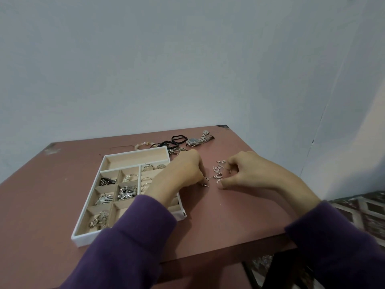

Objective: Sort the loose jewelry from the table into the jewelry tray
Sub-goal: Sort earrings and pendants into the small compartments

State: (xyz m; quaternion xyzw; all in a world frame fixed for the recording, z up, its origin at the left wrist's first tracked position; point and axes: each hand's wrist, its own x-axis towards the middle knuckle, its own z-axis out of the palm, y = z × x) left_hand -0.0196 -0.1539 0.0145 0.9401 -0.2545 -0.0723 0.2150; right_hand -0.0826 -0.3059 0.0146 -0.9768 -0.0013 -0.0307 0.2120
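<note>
Most compartments of the jewelry tray [85, 240] hold rings and brooches (its long back one is bare). Just right of it, the left hand [183, 172] pinches an end of a silver chain [217, 174] on the worktop [229, 215]. The right hand [250, 174] curls beside the chain, and I cannot tell whether it grips. Behind the tray, a watch [194, 141], black bands [179, 139] and a beaded bracelet [143, 144] wait unsorted.

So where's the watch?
In the head view the watch lies at the far edge of the table, right of the black bands, beyond the left hand and right hand, which pinch the silver chain.
</note>
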